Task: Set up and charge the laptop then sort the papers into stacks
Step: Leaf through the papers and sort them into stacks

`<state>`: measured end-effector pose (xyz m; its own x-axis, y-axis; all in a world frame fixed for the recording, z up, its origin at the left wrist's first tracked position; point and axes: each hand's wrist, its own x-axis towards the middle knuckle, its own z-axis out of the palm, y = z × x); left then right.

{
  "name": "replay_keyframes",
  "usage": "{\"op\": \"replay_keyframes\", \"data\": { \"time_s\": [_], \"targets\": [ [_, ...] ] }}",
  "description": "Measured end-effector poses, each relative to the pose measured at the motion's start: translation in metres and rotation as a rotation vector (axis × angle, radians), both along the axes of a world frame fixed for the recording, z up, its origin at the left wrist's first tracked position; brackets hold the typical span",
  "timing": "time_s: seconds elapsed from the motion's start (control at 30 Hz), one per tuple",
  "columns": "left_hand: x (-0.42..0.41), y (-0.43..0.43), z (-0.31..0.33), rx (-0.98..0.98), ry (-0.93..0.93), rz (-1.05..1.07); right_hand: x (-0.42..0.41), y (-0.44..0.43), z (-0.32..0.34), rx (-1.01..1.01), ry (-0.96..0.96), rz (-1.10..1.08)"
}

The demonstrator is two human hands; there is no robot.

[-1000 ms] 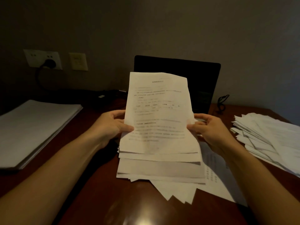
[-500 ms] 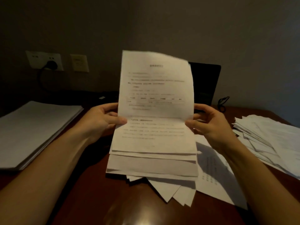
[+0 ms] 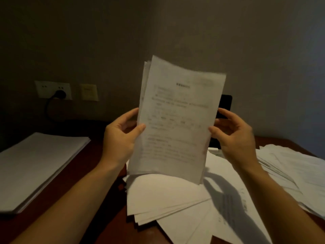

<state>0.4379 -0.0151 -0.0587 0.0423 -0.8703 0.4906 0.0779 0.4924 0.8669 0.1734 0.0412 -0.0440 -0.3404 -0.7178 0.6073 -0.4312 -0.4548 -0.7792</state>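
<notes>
Lifted clear since a second ago, the sheaf (image 3: 177,120) no longer rests its lower edges on the loose sheets; it now hangs upright in the air, tilted slightly and blurred, with its once-staggered bottom edges drawn closer together.

On the desk (image 3: 88,199), a neat stack (image 3: 40,164) lies at the far left. A rougher pile (image 3: 290,166) spreads along the right edge. Between them, near the person, the fan (image 3: 167,196) of loose sheets lies just below the sheaf. The sheaf itself is several printed pages, its top corners splayed at the left. Behind it stands the laptop (image 3: 226,101), mostly hidden, with only a dark corner of the screen showing.

The left hand (image 3: 121,136) grips the sheaf's left edge, thumb pressed on the front page and fingers curled behind. The right hand (image 3: 233,136) sits at the right edge with fingers curved and thumb tip at the paper; whether it actually pinches the pages I cannot tell. Far left on the wall, a plug (image 3: 59,93) sits in the outlet, so the charging part looks done.

Judging by the lift, the sheaf is being gathered and squared, probably to go onto one of the side stacks. The fan still waits to be sorted.
</notes>
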Motion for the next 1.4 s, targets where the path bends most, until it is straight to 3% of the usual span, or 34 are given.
{"op": "replay_keyframes", "data": {
  "time_s": [0.13,0.3,0.63,0.93,1.17,1.4],
  "targets": [
    [0.000,-0.003,-0.020,0.164,0.043,-0.032,0.008,-0.004,-0.013,0.130,-0.192,0.124],
    [-0.006,-0.004,-0.010,0.170,0.098,-0.083,0.021,-0.009,-0.008,0.040,-0.146,0.116],
    [0.007,-0.005,-0.012,0.045,0.030,0.143,0.013,-0.008,-0.019,0.006,-0.029,0.033],
    [0.024,-0.006,0.013,0.091,-0.078,0.078,0.010,0.004,0.004,0.055,-0.035,0.049],
    [0.078,-0.004,0.035,0.238,-0.216,0.029,0.040,0.003,0.020,0.181,-0.138,0.146],
    [0.170,-0.010,0.035,0.419,-0.269,0.178,0.131,-0.029,-0.009,0.363,-0.225,0.279]
  ]
}}
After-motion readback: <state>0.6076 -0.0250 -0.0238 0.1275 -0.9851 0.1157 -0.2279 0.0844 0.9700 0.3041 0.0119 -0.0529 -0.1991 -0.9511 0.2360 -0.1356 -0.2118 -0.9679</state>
